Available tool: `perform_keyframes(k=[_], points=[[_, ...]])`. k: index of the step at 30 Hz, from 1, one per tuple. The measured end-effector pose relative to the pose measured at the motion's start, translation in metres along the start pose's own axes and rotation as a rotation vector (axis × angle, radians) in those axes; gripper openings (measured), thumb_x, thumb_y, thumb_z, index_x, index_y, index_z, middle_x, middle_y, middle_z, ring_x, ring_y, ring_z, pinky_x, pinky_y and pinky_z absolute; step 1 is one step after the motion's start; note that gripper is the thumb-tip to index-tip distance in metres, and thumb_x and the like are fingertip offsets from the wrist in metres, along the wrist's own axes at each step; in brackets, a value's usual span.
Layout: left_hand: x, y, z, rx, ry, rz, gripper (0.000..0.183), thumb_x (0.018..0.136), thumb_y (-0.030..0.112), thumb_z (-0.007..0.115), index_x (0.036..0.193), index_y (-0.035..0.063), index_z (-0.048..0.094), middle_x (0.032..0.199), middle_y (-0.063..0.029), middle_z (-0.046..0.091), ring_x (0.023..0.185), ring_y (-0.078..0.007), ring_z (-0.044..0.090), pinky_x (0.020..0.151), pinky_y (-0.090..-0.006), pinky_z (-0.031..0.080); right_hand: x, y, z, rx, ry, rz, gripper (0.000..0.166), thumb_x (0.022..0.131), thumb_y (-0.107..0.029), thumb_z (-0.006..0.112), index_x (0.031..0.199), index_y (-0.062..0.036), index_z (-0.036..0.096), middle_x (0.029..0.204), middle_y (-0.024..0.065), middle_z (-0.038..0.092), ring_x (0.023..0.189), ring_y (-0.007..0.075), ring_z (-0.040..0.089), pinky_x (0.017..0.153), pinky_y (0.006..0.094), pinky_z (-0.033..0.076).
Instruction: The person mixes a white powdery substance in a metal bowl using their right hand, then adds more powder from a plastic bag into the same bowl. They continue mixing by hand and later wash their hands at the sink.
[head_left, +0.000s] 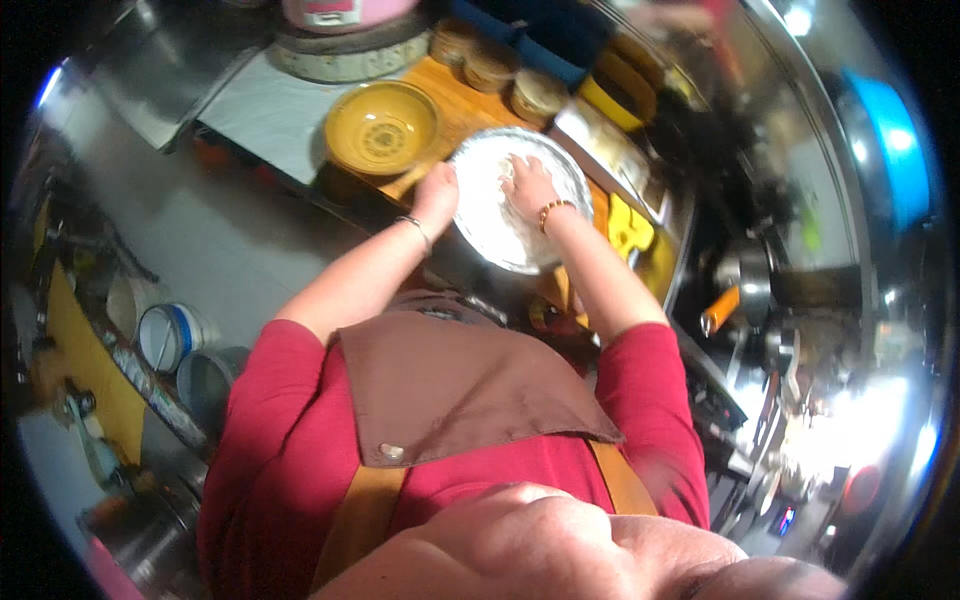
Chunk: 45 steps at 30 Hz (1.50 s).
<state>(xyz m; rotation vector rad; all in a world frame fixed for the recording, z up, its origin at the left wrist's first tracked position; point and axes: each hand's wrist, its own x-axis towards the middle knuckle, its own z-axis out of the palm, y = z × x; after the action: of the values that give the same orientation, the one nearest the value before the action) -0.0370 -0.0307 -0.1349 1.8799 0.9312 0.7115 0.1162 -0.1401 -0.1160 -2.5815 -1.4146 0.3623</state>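
Note:
A round metal bowl (480, 225) with white powder, perhaps flour, stands before me at the table's edge. My left hand (439, 193) grips its left rim, the thumb on top and the other fingers mostly hidden. Inside the bowl, my right hand (531, 186) has its fingers spread and touching the white powder (504, 196). Whether it pinches any of the powder cannot be made out. Just left of the metal bowl sits a yellow-brown bowl (382, 124) that looks bare inside, with a round mark on its bottom.
Several lidded tubs (538, 96) line the wooden board (469, 112). Right of the metal bowl are a shallow box (611, 154) and a yellow tool (628, 225). A pan with an orange handle (721, 309) lies farther right. Buckets (169, 337) stand at lower left.

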Motion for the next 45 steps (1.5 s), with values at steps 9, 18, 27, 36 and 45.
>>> perform_keyframes(k=[9, 18, 27, 36, 45], points=[[0.0, -0.007, 0.006, -0.072, -0.073, -0.046, 0.026, 0.088, 0.021, 0.04, 0.083, -0.0011, 0.054, 0.08, -0.0229, 0.057, 0.078, -0.0386, 0.055, 0.07, -0.0449, 0.042, -0.051, -0.049, -0.028, -0.289, -0.048, -0.371, 0.045, 0.077, -0.029, 0.062, 0.116, -0.0104, 0.05, 0.125, 0.0211, 0.041, 0.117, 0.0397, 0.036, 0.1, 0.0479, 0.028], [-0.001, -0.002, 0.007, -0.131, -0.01, -0.128, 0.028, 0.09, 0.023, 0.04, 0.079, -0.0002, 0.053, 0.079, -0.0236, 0.056, 0.078, -0.0418, 0.053, 0.069, -0.0469, 0.041, -0.046, -0.04, -0.006, -0.08, -0.035, -0.596, 0.04, 0.074, -0.016, 0.062, 0.111, -0.006, 0.052, 0.116, 0.0202, 0.046, 0.106, 0.0384, 0.044, 0.091, 0.0427, 0.038], [-0.002, 0.002, 0.0, -0.25, -0.242, -0.131, 0.035, 0.089, 0.023, 0.037, 0.082, -0.001, 0.061, 0.079, -0.0133, 0.062, 0.072, -0.0216, 0.055, 0.067, -0.0382, 0.044, -0.013, -0.021, -0.033, -0.108, -0.051, -0.051, 0.036, 0.086, -0.037, 0.051, 0.098, -0.0035, 0.057, 0.091, 0.0225, 0.061, 0.089, 0.0358, 0.058, 0.079, 0.0416, 0.046], [0.014, -0.026, 0.018, -0.114, -0.07, -0.002, 0.035, 0.091, 0.025, 0.039, 0.082, -0.0034, 0.056, 0.081, -0.0254, 0.058, 0.082, -0.041, 0.055, 0.072, -0.0445, 0.043, -0.013, -0.023, -0.075, 0.456, 0.124, 0.275, 0.066, 0.082, -0.053, 0.045, 0.089, 0.0103, 0.062, 0.093, 0.0291, 0.06, 0.088, 0.0348, 0.06, 0.083, 0.0395, 0.044], [0.004, -0.006, 0.015, -0.12, -0.001, -0.106, 0.035, 0.09, 0.026, 0.039, 0.084, -0.003, 0.057, 0.083, -0.0254, 0.059, 0.083, -0.0407, 0.056, 0.073, -0.0443, 0.043, -0.051, -0.015, -0.048, -0.124, -0.525, 0.257, 0.108, 0.064, -0.06, 0.068, 0.13, 0.012, 0.022, 0.124, 0.0272, 0.045, 0.115, 0.0331, 0.047, 0.096, 0.0337, 0.038]])
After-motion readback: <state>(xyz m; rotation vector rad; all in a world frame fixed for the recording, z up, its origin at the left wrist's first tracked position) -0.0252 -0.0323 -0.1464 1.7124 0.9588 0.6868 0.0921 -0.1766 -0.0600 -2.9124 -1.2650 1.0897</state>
